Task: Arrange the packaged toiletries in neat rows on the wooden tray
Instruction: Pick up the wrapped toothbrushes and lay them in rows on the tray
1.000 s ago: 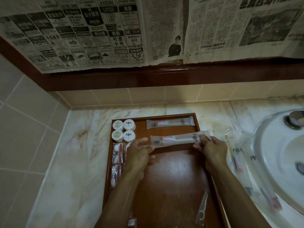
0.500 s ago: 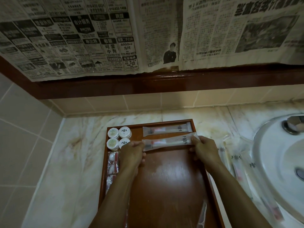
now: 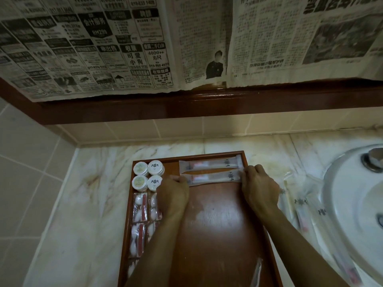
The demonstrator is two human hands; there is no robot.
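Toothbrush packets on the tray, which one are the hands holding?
The nearer packet, second from the back rim. Left hand and right hand pinch its ends; the far packet lies untouched.

The tray (image 3: 217,224) is dark reddish wood with a smooth, polished finish that catches a pale sheen. The long packets (image 3: 210,165) on it are clear, slightly crinkled plastic film, as are the small sachets (image 3: 141,207). The round tubs (image 3: 155,168) carry matt paper-like labels. The surface (image 3: 83,204) is glossy veined marble in cream. The basin (image 3: 352,204) looks like smooth white glazed ceramic. The wall tiles (image 3: 27,162) are matt beige, and newspaper (image 3: 103,48) hangs above a varnished wooden rail (image 3: 186,106).
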